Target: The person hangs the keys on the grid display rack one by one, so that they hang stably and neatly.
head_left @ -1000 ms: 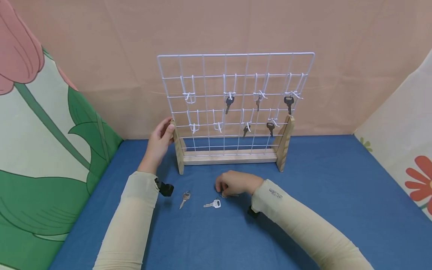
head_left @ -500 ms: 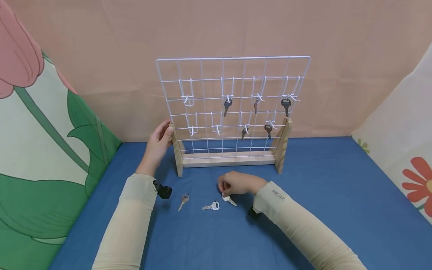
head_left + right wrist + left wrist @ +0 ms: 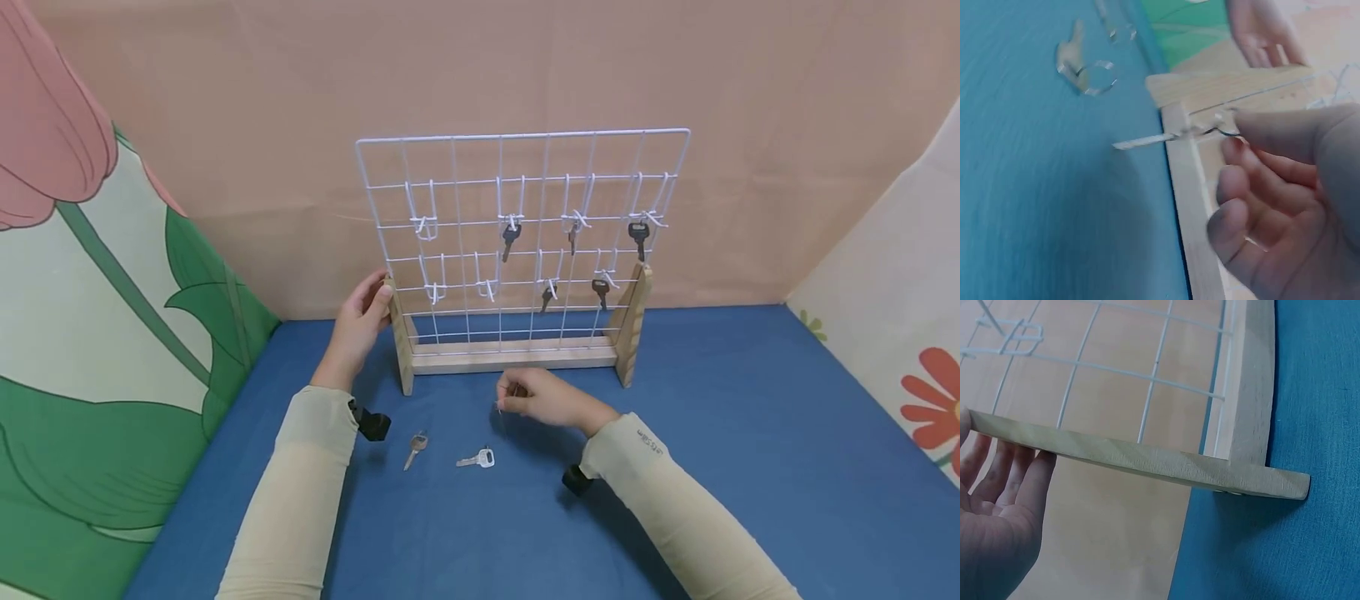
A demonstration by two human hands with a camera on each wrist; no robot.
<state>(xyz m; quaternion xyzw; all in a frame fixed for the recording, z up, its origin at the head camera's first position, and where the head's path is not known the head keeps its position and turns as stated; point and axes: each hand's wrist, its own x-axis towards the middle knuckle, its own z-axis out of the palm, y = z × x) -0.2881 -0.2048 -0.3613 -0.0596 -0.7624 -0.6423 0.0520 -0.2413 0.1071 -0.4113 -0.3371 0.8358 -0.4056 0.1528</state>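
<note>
My left hand (image 3: 352,333) grips the left wooden side post (image 3: 1147,460) of a white wire rack (image 3: 522,133), thumb in front and fingers behind. Just in front of the rack's wooden base, my right hand (image 3: 555,400) is raised off the cloth. In the right wrist view, its thumb and forefinger pinch the ring of a silver key (image 3: 1142,142), whose blade sticks out away from the hand. Two more keys lie on the table: a silver key (image 3: 483,457) flat in the middle and a duller key (image 3: 416,448) to its left, each with a ring.
White hooks stand in two rows on the grid. Dark-headed keys hang from several, among them a key (image 3: 639,237) at upper right and a key (image 3: 601,292) below it. The two leftmost hooks, a top hook (image 3: 424,225) and a bottom hook (image 3: 435,292), carry no key.
My right hand has picked a key up off the blue cloth by its ring and lifted it toward the rack. The left hand keeps its hold on the side post.
</note>
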